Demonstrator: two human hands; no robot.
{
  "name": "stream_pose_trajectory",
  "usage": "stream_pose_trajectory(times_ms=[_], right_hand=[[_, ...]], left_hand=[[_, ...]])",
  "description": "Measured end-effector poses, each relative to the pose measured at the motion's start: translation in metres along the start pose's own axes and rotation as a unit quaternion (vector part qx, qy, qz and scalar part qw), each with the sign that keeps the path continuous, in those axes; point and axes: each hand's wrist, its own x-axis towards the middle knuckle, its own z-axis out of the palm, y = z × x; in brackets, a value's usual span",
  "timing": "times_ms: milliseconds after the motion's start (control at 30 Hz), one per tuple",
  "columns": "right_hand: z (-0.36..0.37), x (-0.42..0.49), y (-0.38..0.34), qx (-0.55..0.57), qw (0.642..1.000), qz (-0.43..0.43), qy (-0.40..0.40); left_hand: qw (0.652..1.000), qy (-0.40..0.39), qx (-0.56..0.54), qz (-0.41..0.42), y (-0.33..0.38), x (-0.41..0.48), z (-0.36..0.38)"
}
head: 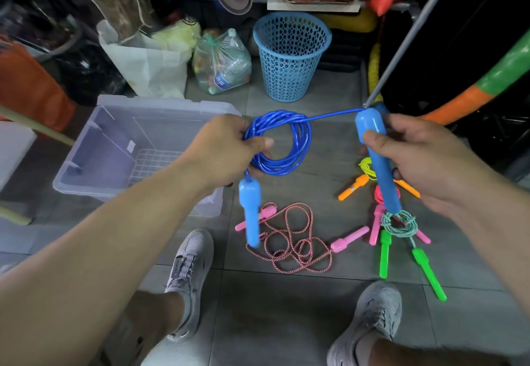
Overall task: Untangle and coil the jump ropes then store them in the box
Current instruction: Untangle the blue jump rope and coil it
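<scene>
The left hand (226, 150) pinches the blue coil (289, 148) between thumb and fingers, and 1 blue handle (250, 216) hangs under it. The right hand (424, 165) grips the second handle (377, 162) with curled fingers; its long axis is almost upright. A short straight piece of rope (332, 115) runs from the coil rightwards to this handle's top, so I judge only 1 last turn remains. The clear box (94, 142) lies left, nearer the left hand. A pink-handled rope (348, 239) lies loose on the floor.
</scene>
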Motion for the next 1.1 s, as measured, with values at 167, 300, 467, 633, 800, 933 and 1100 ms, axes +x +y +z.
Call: stream_pose_trajectory(times_ms=[167,300,467,633,800,933,1100], right_hand=[[0.009,0.001,0.001,0.07,0.995,0.062,0.029],[0.012,0.004,0.007,0.168,0.981,0.092,0.013],[0.005,0.005,0.001,0.303,0.949,0.061,-0.056],[0.013,0.001,-0.003,0.346,0.935,0.044,-0.072],[0.021,-0.001,-0.002,0.375,0.924,0.042,-0.068],[0.02,0.0,-0.003,0.394,0.914,0.063,-0.067],[0.022,0.002,-0.002,0.397,0.912,0.085,-0.057]], left_hand=[[1.0,-0.014,0.007,0.01,0.003,-0.004,0.008],[0.981,-0.136,-0.134,-0.042,0.006,-0.012,0.016],[0.958,-0.208,-0.186,-0.065,0.009,-0.019,0.024],[0.961,-0.192,-0.189,-0.07,0.005,-0.017,0.031],[0.976,-0.162,-0.14,-0.042,0.005,-0.018,0.03],[0.975,-0.161,-0.152,0.001,0.004,-0.02,0.03],[0.964,-0.212,-0.16,0.023,0.003,-0.019,0.028]])
